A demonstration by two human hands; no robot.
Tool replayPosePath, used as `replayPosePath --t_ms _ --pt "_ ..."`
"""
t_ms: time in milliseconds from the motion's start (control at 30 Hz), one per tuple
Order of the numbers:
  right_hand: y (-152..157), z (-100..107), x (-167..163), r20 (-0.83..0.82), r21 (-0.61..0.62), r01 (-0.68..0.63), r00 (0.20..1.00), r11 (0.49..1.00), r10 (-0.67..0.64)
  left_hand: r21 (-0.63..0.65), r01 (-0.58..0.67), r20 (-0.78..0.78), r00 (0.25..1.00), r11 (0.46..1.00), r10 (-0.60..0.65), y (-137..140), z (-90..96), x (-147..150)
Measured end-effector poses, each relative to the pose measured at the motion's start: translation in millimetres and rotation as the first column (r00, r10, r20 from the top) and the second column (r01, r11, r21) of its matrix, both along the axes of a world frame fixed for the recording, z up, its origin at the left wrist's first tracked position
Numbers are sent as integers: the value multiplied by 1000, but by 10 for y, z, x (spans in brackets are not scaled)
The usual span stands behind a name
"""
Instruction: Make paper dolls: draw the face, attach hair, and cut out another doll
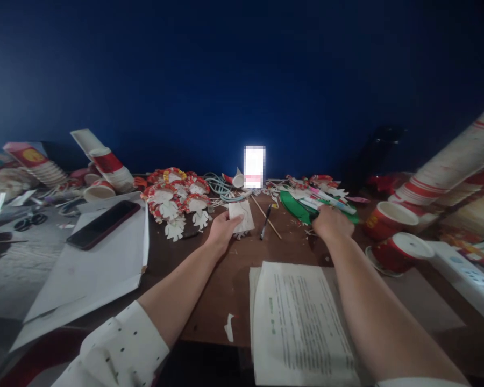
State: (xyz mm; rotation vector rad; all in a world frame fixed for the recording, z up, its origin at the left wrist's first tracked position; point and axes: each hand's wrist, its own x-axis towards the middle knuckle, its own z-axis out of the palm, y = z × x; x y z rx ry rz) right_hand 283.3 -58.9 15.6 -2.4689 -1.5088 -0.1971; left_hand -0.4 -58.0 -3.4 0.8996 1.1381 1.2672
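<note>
My left hand (222,230) pinches a small piece of white paper (244,216), which has faint lines on it, just above the brown table (210,301). On the right, my right hand (334,223) is closed at the near edge of a green sheet (293,207). A dark object (313,215) shows at its fingertips, too little of it visible to name. Several markers (334,200) lie on the green sheet. Between the hands are a black pen (263,228) and a thin wooden stick (266,216).
Paper cut-outs with red trim (177,199) are heaped at the back. Left are a phone (104,224) on a white board (100,279), scissors (30,220) and paper cups (113,167). Right are red cups (391,220), stacked cups (447,161) and a power strip (463,274). Printed pages (302,322) lie in front.
</note>
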Motion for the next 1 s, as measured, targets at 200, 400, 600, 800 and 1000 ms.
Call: replayPosePath --t_ms 200,400,600,800,1000 --pt "-15 108 35 -94 -175 -53 995 983 37 28 22 -66 998 999 -20 26 -54 -17" --pt "-9 148 -66 -414 148 -116 894 982 168 25 20 -90 996 999 -18 20 -78 -16" --pt "9 153 -273 -910 402 59 -82 914 406 59 -8 -67 998 998 12 94 -68 24" --pt "-87 161 -474 -824 490 -157 -405 858 397 40 -44 88 995 998 40 394 191 206" --pt "-162 109 -627 -830 421 -119 -449 899 330 -13 -161 247 956 987 159 473 176 467"
